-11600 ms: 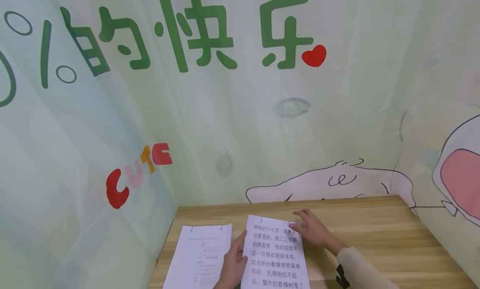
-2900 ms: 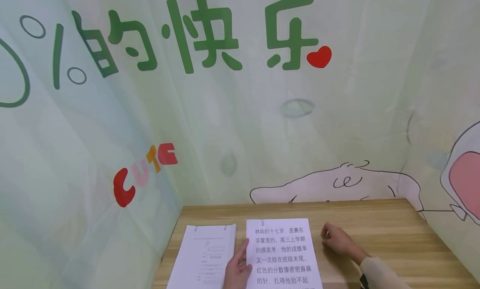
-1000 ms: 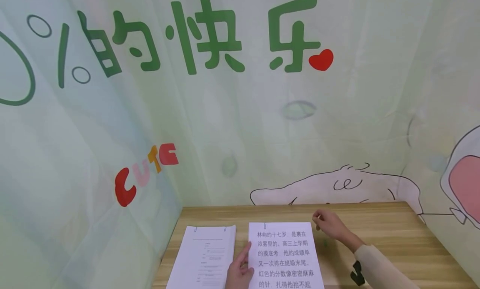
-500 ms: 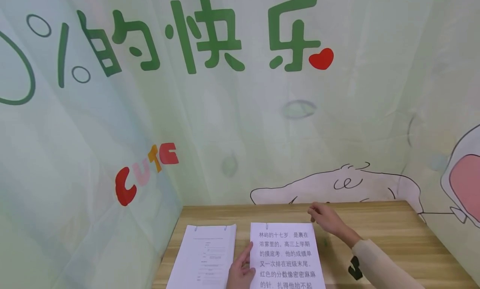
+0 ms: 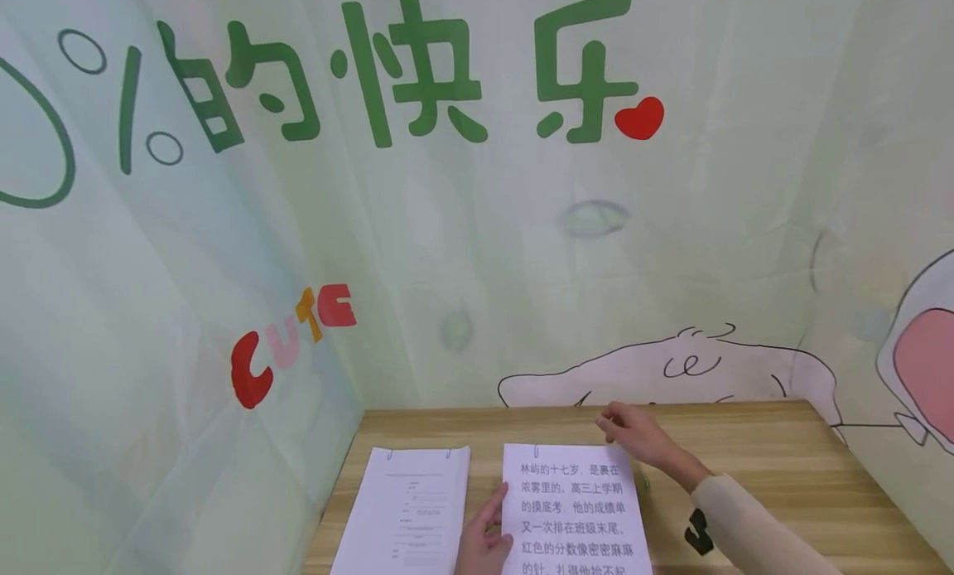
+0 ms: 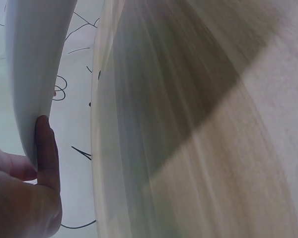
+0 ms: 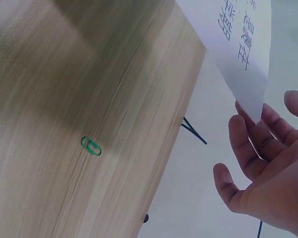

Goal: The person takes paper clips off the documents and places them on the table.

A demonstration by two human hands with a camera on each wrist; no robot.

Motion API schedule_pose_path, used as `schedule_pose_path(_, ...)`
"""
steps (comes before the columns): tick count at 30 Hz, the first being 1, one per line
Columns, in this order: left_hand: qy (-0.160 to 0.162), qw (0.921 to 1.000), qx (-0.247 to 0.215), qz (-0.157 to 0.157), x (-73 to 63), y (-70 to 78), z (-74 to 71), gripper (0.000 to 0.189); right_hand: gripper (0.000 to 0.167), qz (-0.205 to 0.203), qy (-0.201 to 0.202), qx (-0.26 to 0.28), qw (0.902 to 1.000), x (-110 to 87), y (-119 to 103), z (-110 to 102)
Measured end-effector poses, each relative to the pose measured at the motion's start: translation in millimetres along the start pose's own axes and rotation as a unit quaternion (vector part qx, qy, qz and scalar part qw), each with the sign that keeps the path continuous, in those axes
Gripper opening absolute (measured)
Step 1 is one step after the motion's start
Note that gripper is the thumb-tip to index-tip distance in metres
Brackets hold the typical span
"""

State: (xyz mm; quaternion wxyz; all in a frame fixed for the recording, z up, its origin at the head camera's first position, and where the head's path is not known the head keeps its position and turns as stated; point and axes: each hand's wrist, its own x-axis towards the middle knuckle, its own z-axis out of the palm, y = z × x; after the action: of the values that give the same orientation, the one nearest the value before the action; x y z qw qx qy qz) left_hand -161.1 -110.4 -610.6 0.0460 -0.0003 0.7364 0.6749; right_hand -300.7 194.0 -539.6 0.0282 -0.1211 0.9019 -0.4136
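Note:
A printed sheaf of white paper (image 5: 570, 509) is held up off the tabletop in the head view. My left hand (image 5: 484, 538) pinches its left edge, thumb on the front; the left wrist view shows the fingers (image 6: 47, 148) behind the sheet (image 6: 37, 64). One paper clip (image 5: 536, 451) sits at its top left. At its top right corner is my right hand (image 5: 644, 438). In the right wrist view that hand (image 7: 273, 173) has loosely bent fingers behind the paper's corner (image 7: 246, 84), thumb apart. A green paper clip (image 7: 91, 146) lies on the table.
Left of the held sheaf lies another paper stack (image 5: 406, 509) with two paper clips along its top edge. Both are at the wooden table (image 5: 768, 459), whose back edge meets a printed curtain (image 5: 417, 252). A dark S-shaped piece (image 5: 698, 532) shows under the right sleeve.
My right hand has moved from beside the sheaf, up and left to its top right corner. The green paper clip now shows where that hand was. The left hand and sheaf shifted slightly right.

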Motion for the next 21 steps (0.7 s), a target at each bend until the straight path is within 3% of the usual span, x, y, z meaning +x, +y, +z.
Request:
schedule_pose_path(6,-0.002,1.0,0.005,0.006,0.6,-3.3,2.2,0.076,0.019,-0.013,-0.009,0.004,0.9999,0.2,-6,6)
schedule_pose_path(15,0.008,0.9998,0.01,0.012,0.9,-2.2,6.5,0.075,0.019,-0.066,-0.038,-0.003,0.9971,2.2,-14,11)
schedule_pose_path(21,0.005,0.9999,0.009,0.01,1.7,1.2,8.5,0.075,0.019,-0.069,-0.044,-0.009,0.9966,2.3,-17,14)
